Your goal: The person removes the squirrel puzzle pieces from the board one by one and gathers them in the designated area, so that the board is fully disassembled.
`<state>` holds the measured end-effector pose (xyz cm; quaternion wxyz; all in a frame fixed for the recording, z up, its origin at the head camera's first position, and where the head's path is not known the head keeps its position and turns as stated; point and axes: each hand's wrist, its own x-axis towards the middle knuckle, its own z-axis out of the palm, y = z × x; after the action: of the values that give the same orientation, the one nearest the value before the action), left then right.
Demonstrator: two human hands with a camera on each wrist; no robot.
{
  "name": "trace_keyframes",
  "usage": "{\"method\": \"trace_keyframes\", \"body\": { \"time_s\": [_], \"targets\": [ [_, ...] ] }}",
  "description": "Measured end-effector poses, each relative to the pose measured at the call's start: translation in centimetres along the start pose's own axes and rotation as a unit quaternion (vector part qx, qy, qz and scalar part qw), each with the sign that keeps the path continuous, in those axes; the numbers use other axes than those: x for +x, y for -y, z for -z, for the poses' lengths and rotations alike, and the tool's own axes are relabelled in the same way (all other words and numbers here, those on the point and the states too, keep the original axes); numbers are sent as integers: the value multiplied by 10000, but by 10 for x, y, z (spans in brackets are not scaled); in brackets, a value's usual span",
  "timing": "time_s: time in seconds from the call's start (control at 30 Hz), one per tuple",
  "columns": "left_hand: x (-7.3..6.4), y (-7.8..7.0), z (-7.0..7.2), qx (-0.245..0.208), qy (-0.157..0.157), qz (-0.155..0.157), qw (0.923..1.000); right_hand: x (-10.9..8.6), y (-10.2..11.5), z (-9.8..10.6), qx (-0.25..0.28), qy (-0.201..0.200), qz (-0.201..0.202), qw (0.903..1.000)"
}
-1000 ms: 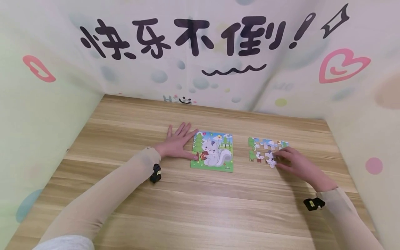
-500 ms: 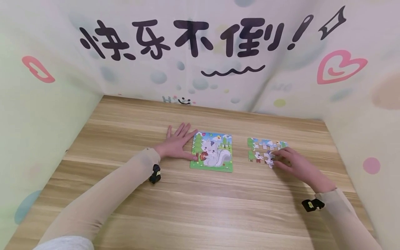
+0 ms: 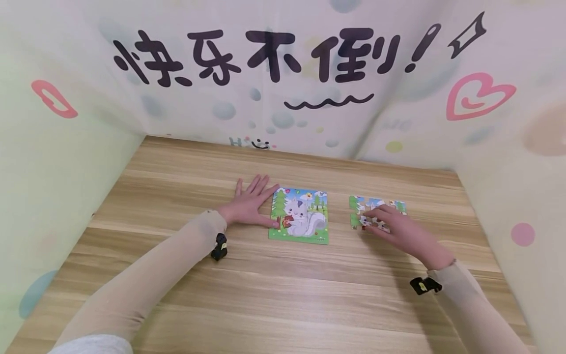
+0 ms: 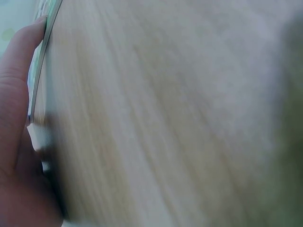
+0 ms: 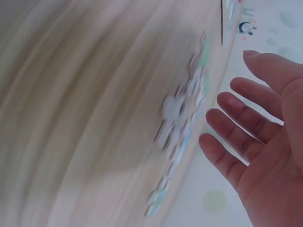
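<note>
My left hand (image 3: 246, 206) lies on the table with fingers spread, its thumb over the left edge of a squirrel picture board (image 3: 305, 223). That thumb (image 4: 18, 56) touches the thin board at the left of the left wrist view. Right of the board, jigsaw puzzle pieces (image 3: 355, 219) lie in two rows, partly covered by my right hand (image 3: 400, 231) in the head view. Seen from the right wrist, the fingers (image 5: 225, 153) are loosely bent and apart, nothing between them. The pieces (image 5: 177, 113) show there beside the hand, blurred.
The wood-grain table (image 3: 283, 290) reaches back to a printed curtain (image 3: 221, 108) with large black characters. More curtain stands along the left and right sides. Each wrist wears a small black device (image 3: 218, 247).
My right hand has let go of the lower-row puzzle piece and moved left across the pieces. The left hand stays at the picture board.
</note>
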<state>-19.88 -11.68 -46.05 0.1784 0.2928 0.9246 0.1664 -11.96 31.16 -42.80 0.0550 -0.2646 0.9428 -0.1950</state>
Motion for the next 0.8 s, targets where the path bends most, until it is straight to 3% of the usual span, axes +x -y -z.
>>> {"method": "trace_keyframes", "body": {
  "time_s": [0.4,0.8],
  "targets": [
    [-1,-2,3,-14,61,32,10000,30,29,-13,-158,117,232,9995],
    [-3,-2,4,-132,76,-8,9999,58,57,-34,209,76,447,9988]
  ]
}}
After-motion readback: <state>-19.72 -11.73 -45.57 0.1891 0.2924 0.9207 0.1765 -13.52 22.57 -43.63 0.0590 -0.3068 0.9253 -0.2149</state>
